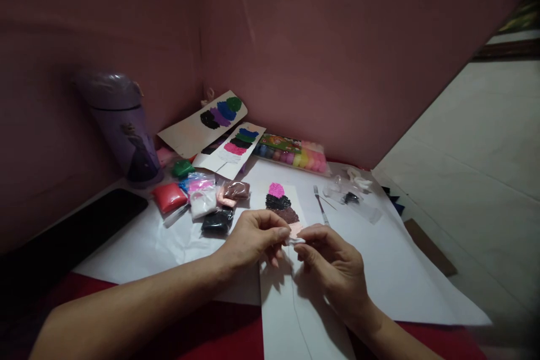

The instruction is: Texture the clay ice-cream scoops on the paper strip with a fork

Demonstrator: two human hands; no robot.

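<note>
Between my two hands, a small piece of white modelling clay (pixel 295 241) is pinched at both ends. My left hand (pixel 257 234) grips its left end with thumb and forefinger, the other fingers curled below. My right hand (pixel 335 256) pinches the right end. Beneath them lies a white card strip (pixel 278 298) with a pencil line down it. Towards its far end are textured clay patches: a pink one (pixel 276 189), a black one (pixel 277 202), a brown one (pixel 287 215) and a pale peach one (pixel 296 229), partly hidden by my fingers.
A fork (pixel 320 205) lies beyond my right hand, beside clear wrappers (pixel 354 198). Several bagged clays, including a red pack (pixel 169 197) and a black pack (pixel 217 221), lie left. Behind are two decorated cards (pixel 202 132), a clay set (pixel 293 153), a purple tumbler (pixel 122 129) and a dark phone-like slab (pixel 105 214).
</note>
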